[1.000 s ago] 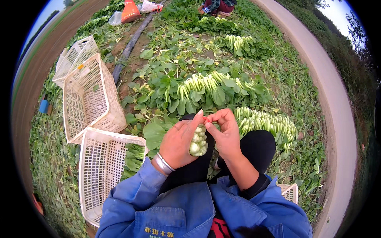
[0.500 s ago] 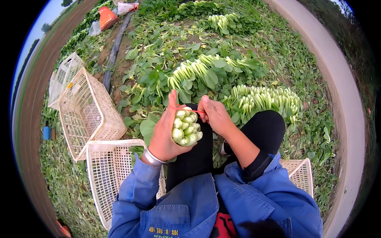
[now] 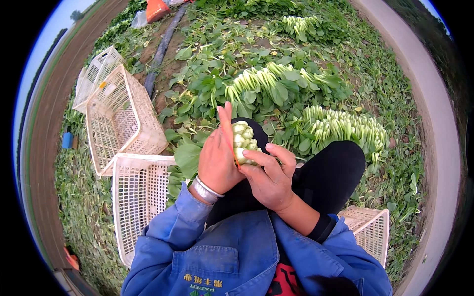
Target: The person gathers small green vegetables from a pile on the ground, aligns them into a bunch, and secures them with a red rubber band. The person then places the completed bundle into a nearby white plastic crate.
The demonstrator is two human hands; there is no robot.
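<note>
A bunch of bok choy (image 3: 243,134) shows its pale stem ends above my lap, leaves hanging toward the far left. My left hand (image 3: 216,162) is wrapped round its left side, forefinger pointing up. A thin red band (image 3: 229,140) runs from that finger down along the bunch to the fingertips of my right hand (image 3: 271,181). These fingers are closed at the bunch's lower right, pinching the band and touching the stems. The exact pinch point is partly hidden.
White plastic crates (image 3: 116,160) stand at the left, another crate (image 3: 373,232) at my right hip. Rows of cut bok choy (image 3: 340,126) lie ahead on leafy ground. A dark hose (image 3: 160,52) stretches at the far left, and a pale path (image 3: 434,123) borders the right.
My right hand has come down and in from above right, carrying the red band to the bunch's lower side. My left hand has turned, and the head view has shifted a little.
</note>
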